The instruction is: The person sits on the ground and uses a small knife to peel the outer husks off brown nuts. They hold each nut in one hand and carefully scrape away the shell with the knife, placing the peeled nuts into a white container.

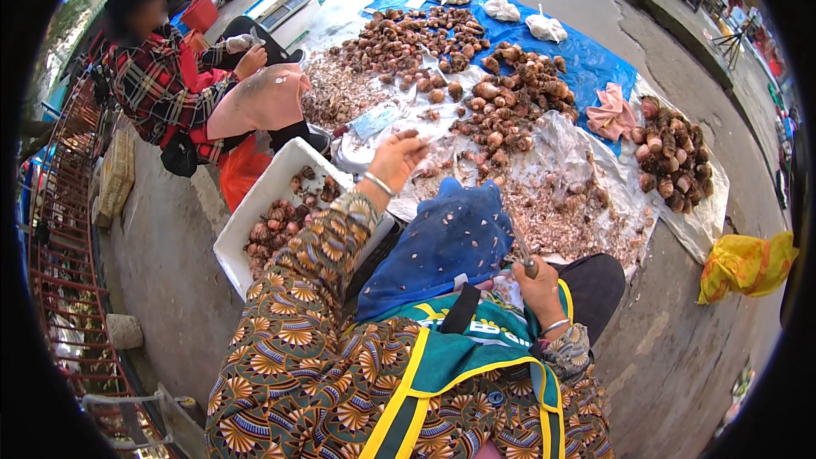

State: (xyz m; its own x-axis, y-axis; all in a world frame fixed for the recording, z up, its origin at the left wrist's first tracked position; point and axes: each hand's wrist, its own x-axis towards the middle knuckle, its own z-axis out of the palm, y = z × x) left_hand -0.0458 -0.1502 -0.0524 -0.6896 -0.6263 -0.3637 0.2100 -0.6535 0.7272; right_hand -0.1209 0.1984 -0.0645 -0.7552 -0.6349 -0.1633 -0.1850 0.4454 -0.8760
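Note:
My left hand (pixel 396 161) is held out over the near edge of the plastic sheet, fingers bent, with a small pale thing at the fingertips, too small to name. In my right hand (pixel 540 285), beside my right thigh, is the handle of a knife (pixel 523 243) whose narrow blade points away from me. A blue cloth (pixel 446 236) flecked with peel scraps covers my lap. To the left stands a white foam box (pixel 239 229) holding taro corms (pixel 280 226). Brown, ringed taro corms (pixel 510 102) lie heaped ahead, with pinkish peel scraps (pixel 561 223) nearer me.
A person (pixel 153 76) in a plaid jacket sits at the left, hands apart from mine. Beyond are a weighing scale (pixel 285 9) and tied white bags (pixel 502 8) on a blue tarp (pixel 593 54). At the right are more taros (pixel 676 156), a pink cloth (pixel 611 112) and a yellow bag (pixel 746 266).

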